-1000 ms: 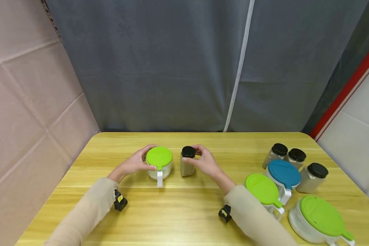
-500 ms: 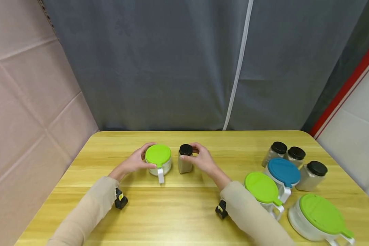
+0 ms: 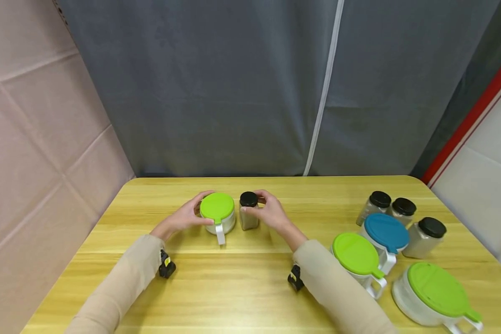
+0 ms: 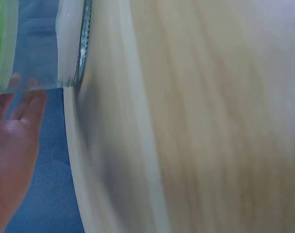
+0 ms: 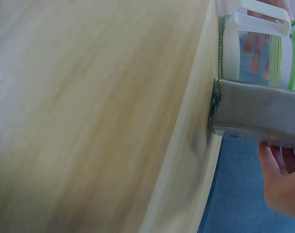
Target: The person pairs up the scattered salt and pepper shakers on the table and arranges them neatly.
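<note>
Dark grey cloth (image 3: 225, 93) hangs behind the wooden tabletop (image 3: 225, 287), with pink cloth (image 3: 37, 139) at the left and a red band (image 3: 469, 118) at the far right. Toward the tabletop's far edge, a little left of its middle, two containers sit upright just beside each other, a slim gap between them. One is a green-lidded jar (image 3: 218, 211), its white handle (image 3: 220, 234) pointing to the near edge; the left hand (image 3: 186, 216) curves round its left side, gripping it. The other is a black-capped jar (image 3: 248, 221), held around its upper part between the thumb and fingers of the right hand (image 3: 273, 214). Both seem to rest on the tabletop, though the angle leaves that unsure. Along the right edge stand three more black-capped jars (image 3: 423, 243), a blue-lidded jar (image 3: 386, 231) and two more green-lidded jars (image 3: 436, 287), one nearest the near right corner.
</note>
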A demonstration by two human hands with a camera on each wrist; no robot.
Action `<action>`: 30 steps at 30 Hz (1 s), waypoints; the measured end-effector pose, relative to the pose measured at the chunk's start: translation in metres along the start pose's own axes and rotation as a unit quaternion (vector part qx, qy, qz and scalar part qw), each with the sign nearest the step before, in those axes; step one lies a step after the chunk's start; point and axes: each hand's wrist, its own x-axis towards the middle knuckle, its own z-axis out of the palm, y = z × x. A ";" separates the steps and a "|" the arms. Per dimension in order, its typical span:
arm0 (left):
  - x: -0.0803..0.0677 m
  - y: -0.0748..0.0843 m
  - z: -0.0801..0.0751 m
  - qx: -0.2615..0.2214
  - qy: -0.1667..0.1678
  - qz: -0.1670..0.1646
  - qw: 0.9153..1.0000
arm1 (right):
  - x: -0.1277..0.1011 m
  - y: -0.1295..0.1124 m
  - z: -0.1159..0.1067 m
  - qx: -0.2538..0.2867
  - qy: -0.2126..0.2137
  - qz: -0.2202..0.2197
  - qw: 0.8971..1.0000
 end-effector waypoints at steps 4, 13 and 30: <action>0.002 -0.005 -0.002 0.044 0.005 0.017 0.999 | 0.002 0.000 0.002 -0.010 0.003 -0.002 1.000; 0.004 -0.005 -0.005 0.049 0.021 0.013 0.999 | 0.006 0.000 0.006 -0.018 0.003 -0.005 1.000; 0.011 -0.007 -0.010 0.076 0.024 0.050 0.996 | 0.015 -0.002 0.008 -0.029 0.022 0.004 0.999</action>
